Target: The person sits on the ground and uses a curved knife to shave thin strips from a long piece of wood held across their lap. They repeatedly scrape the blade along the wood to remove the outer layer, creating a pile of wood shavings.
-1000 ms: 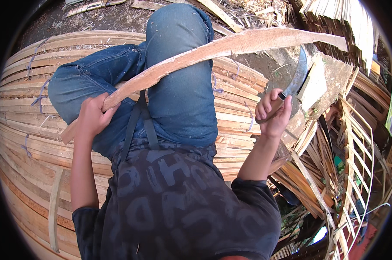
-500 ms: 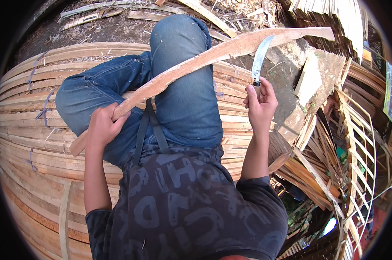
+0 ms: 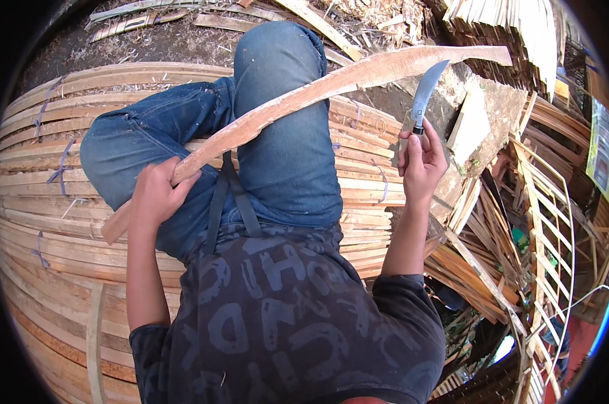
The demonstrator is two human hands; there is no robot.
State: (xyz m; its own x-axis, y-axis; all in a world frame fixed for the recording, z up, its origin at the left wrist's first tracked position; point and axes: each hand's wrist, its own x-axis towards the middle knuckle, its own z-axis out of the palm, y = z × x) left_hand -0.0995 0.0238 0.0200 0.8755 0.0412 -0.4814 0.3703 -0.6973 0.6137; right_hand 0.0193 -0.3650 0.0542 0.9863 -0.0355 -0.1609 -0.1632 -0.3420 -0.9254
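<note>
A long curved wooden piece (image 3: 277, 113) lies slantwise over my raised thigh, its far end pointing up and right. My left hand (image 3: 160, 191) is closed around it near the lower left end, beside my bent knee. In my right hand (image 3: 423, 156) is a knife (image 3: 427, 91) with a curved, shiny blade and a dark collar; the fingers wrap its handle and hide most of it. The blade points upward, just below the wood's far part, and looks apart from it.
Bundled wooden strips (image 3: 42, 175) tied with purple string spread beneath and left of me. A flat stone slab (image 3: 496, 114) is at the right. Beyond it stand a slatted wooden frame (image 3: 547, 249) and stacked boards (image 3: 499, 34). Shavings (image 3: 183, 50) litter the ground ahead.
My right hand has shifted right and slightly down with the knife, and the blade leans further right. My left hand still grips the wood, which has barely moved.
</note>
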